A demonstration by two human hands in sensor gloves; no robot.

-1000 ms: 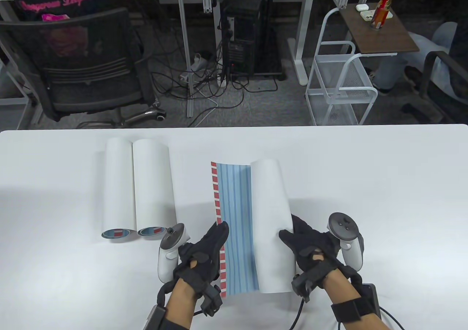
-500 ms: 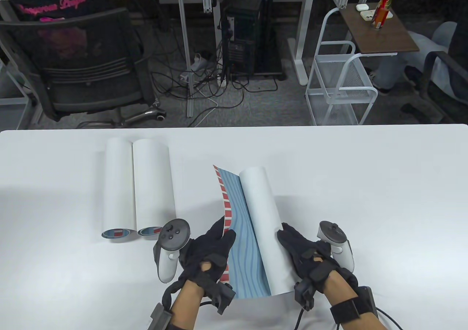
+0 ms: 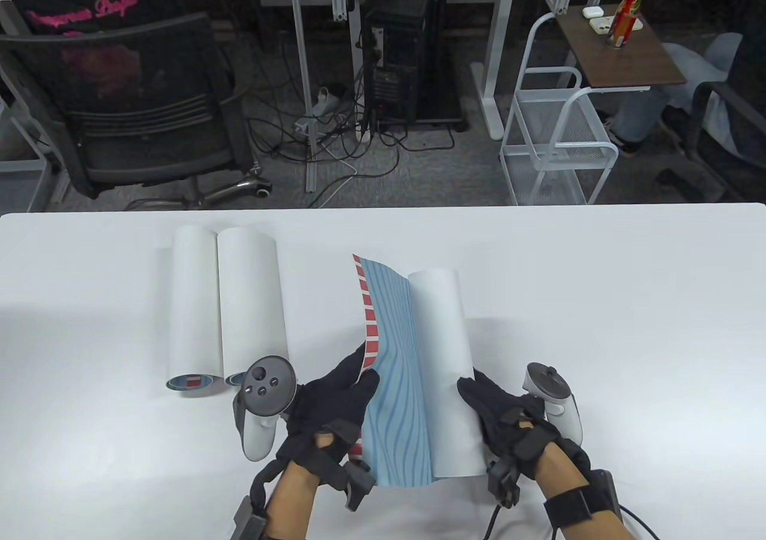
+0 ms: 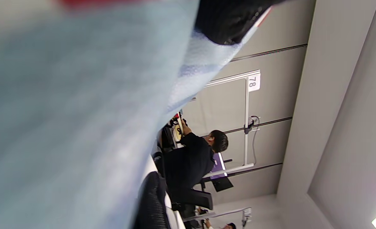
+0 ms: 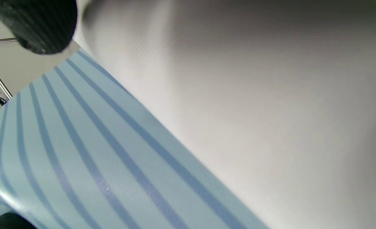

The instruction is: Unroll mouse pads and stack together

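A partly unrolled mouse pad (image 3: pixel 395 378) lies at the table's middle front: blue-striped face up, red-and-white edge on its left, white rolled part (image 3: pixel 446 372) on its right. My left hand (image 3: pixel 335 402) grips the pad's left edge and holds it lifted off the table. My right hand (image 3: pixel 497 411) rests on the right side of the rolled part. Two rolled white pads (image 3: pixel 194 303) (image 3: pixel 250 303) lie side by side at the left. In the left wrist view the blue pad (image 4: pixel 79 111) fills the frame. The right wrist view shows stripes (image 5: pixel 79 165) and the white roll (image 5: pixel 254 111).
The white table (image 3: pixel 628 300) reaches its far edge near mid-frame. Beyond it stand an office chair (image 3: pixel 137 103), a wire cart (image 3: pixel 556 145) and cables on the floor. The rolled pads lie just left of my left hand's tracker (image 3: pixel 263 402).
The pad's left edge, flat on the table a second ago, is now lifted and curved in my left hand. The roll shifted left, then back right. The left hand moved down and turned.
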